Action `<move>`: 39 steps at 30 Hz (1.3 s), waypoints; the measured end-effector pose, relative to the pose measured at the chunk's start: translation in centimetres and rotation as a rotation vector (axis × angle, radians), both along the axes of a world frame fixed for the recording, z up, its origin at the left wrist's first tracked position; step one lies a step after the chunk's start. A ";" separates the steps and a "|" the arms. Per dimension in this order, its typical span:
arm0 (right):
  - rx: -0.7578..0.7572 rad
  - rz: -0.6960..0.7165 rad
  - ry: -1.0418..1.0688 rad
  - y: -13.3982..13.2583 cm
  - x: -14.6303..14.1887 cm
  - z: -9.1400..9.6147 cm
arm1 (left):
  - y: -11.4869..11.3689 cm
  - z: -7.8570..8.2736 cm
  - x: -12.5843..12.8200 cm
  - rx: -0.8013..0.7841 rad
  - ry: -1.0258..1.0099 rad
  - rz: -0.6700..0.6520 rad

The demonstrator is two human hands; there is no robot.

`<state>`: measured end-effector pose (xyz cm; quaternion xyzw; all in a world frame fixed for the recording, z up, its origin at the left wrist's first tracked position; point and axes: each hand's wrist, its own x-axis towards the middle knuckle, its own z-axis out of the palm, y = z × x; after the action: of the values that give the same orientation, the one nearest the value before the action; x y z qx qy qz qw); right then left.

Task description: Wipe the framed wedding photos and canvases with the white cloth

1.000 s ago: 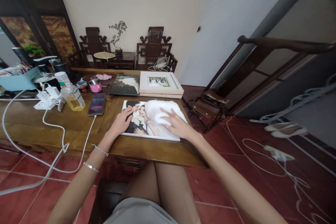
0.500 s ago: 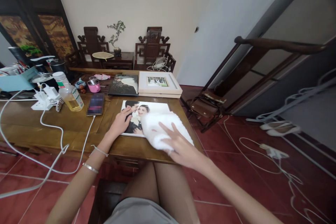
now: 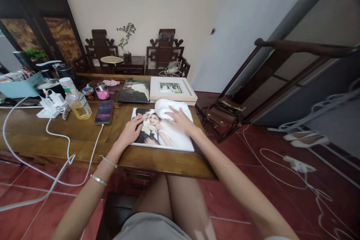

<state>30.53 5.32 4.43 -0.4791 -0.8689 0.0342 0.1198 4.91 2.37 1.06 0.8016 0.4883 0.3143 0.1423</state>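
Note:
A glossy photo panel (image 3: 152,138) of a couple lies flat on the wooden table in front of me. My left hand (image 3: 131,129) rests on its left side, fingers stretched out flat over the dark suit in the picture and holding nothing. On the panel's upper right is a bunched white towel (image 3: 165,105), fluffy and folded over itself. My right hand (image 3: 180,120) holds it against the surface from above, its fingers spread across the cloth. The towel and hand hide the panel's top right corner; the lower right part is visible.
Behind the panel lie a dark photo album (image 3: 134,92) and a white framed picture (image 3: 173,88). To the left are a charging phone (image 3: 104,112), a pink cup (image 3: 102,92), a bottle (image 3: 78,103) and a power strip (image 3: 46,111). A chair (image 3: 225,114) stands right.
My right hand and the towel have moved up and away from me, from the panel's lower right to its upper right. My left hand has stayed on the left side.

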 end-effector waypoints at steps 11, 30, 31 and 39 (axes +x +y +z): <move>-0.111 0.243 0.005 -13.9 -0.5 0.8 | 0.0 -0.1 0.3 -0.017 -0.015 0.021; -0.016 0.081 -0.087 -1.2 -5.1 1.1 | 0.2 -0.3 -0.1 0.016 -0.011 -0.005; -0.026 0.106 -0.093 -2.2 -5.2 1.3 | 0.2 -0.2 -0.1 0.020 -0.011 -0.006; -0.133 0.303 -0.044 -15.0 -2.0 1.0 | -0.1 -0.1 0.1 -0.004 -0.011 0.002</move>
<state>28.49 -9.64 5.39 -0.3503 -0.9294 0.0987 0.0622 5.06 2.26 0.96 0.7992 0.4887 0.3179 0.1462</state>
